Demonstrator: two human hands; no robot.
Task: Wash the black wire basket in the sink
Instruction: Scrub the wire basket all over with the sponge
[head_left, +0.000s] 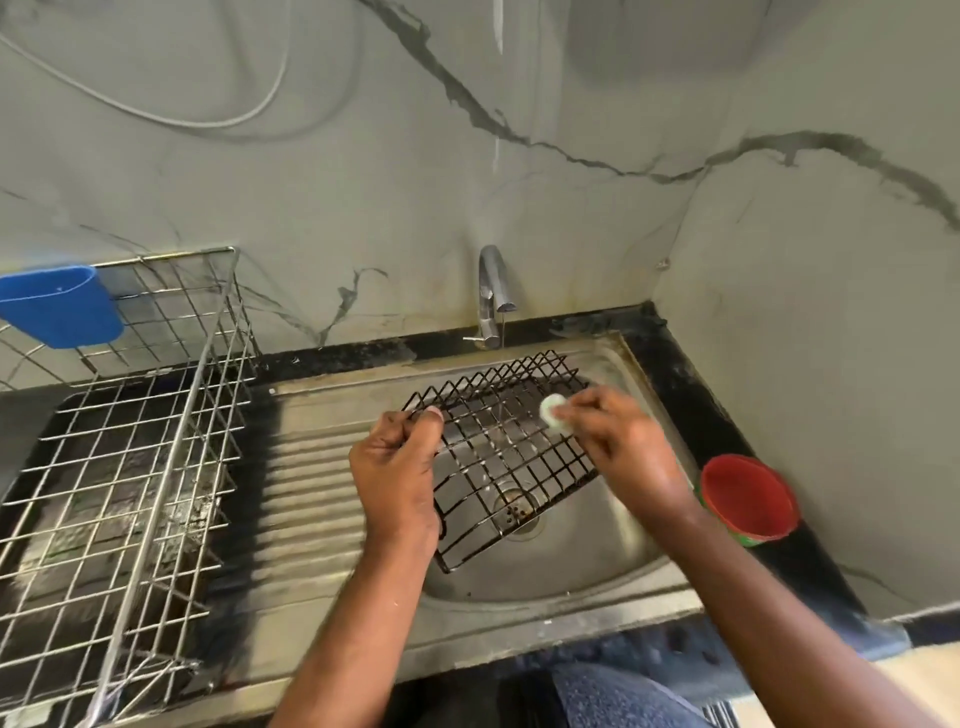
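Home kitchen: steel sink (597, 561) with ribbed drainboard (311, 467) set in a black counter (675, 374), chrome tap (493, 291) at the far wall, marble-look tiles (571, 218), wire dish rack (130, 457) on the left.

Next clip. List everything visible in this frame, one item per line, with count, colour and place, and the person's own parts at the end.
basket: 1, black wire, tilted over the sink bowl, under the tap
sink: 1, steel, centre, with ribbed drainboard on its left
drain: 1, steel, bottom of the bowl, seen through the basket
tap: 1, chrome, behind the sink, thin stream running
scrubber: 1, whitish, pressed to the basket's right rim
rack: 1, silver wire, on the counter left of the sink
holder: 1, blue, hung on the rack's back
tub: 1, red with green base, counter right of the sink
cable: 1, white, looped on the wall, upper left
left hand: grip on the basket's left edge
right hand: grip on the scrubber
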